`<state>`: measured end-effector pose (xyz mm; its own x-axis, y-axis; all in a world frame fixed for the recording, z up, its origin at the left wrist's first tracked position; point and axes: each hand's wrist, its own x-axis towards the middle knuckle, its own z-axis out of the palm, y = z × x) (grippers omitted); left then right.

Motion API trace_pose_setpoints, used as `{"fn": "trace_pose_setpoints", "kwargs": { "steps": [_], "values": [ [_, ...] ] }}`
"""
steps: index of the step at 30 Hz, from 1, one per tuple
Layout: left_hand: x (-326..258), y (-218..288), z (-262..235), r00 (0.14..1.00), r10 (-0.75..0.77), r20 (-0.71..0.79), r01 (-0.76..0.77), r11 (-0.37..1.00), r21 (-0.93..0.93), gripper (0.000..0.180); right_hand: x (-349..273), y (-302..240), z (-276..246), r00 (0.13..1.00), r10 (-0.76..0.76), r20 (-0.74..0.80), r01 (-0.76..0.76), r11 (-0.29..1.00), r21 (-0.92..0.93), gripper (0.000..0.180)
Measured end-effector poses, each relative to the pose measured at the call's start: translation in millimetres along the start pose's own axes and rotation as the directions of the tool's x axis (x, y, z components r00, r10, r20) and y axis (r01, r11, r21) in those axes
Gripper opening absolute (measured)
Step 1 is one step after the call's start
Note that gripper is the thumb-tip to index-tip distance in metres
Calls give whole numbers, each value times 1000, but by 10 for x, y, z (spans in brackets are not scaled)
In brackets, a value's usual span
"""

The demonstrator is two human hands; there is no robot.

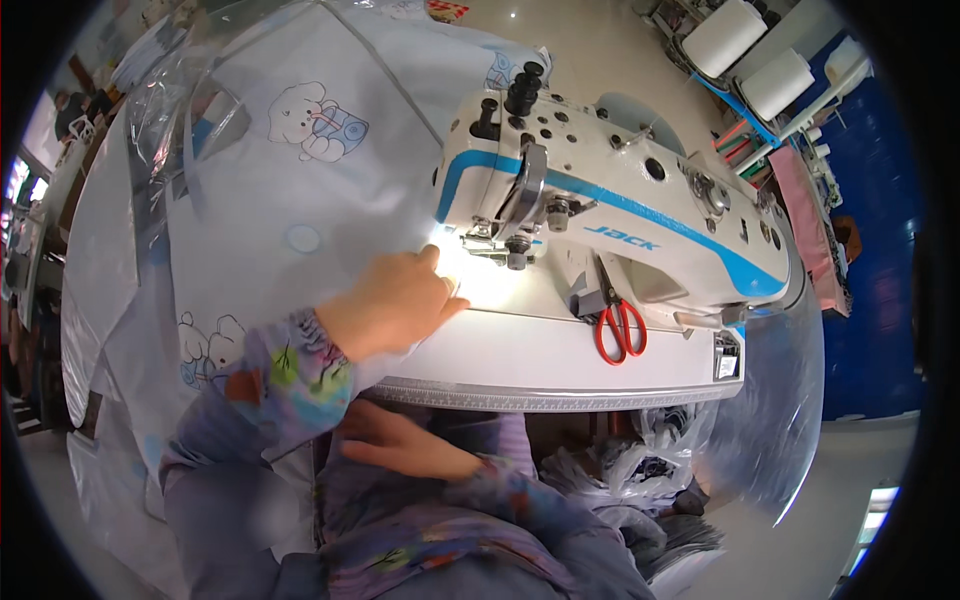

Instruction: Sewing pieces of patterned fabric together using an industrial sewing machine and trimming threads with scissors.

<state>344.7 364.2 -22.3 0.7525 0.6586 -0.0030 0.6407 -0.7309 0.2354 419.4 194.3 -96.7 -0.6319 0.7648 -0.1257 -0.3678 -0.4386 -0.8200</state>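
Pale blue-grey fabric (260, 200) printed with cartoon animals spreads over the left side of the sewing table. Its right part reaches the lit needle area of a white sewing machine (610, 215) with a blue stripe. My left hand (395, 303) is on this fabric just left of the presser foot, fingers bent at its edge. What lies under its fingertips is partly hidden. Below the table's front edge, over my lap, my right hand (405, 442) points leftward, somewhat blurred. Its fingers are extended, and no held object shows there.
Red-handled scissors (621, 331) lie under the machine arm. A ruler strip (560, 398) runs along the table's front edge. White thread cones (725, 38) stand on a rack at upper right. Plastic bags (640, 465) sit below the table on the right.
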Motion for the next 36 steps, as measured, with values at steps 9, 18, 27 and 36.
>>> {"fn": "trace_pose_setpoints", "kwargs": {
  "steps": [9,18,27,36],
  "values": [
    [-176,-317,144,981,85,-171,-77,995,56,46,-96,697,425,976,214,-46,-208,973,99,44],
    [-320,37,494,944,-94,-317,90,996,-27,43,-1219,271,-89,900,412,-141,-396,909,129,35],
    [-85,-76,499,916,-136,-378,114,990,-79,32,-1137,32,-222,902,278,-332,-237,959,157,27],
    [-665,-1100,185,788,-453,-417,210,834,-510,28,-970,131,-135,888,181,-422,-113,977,180,34]
  ]
}}
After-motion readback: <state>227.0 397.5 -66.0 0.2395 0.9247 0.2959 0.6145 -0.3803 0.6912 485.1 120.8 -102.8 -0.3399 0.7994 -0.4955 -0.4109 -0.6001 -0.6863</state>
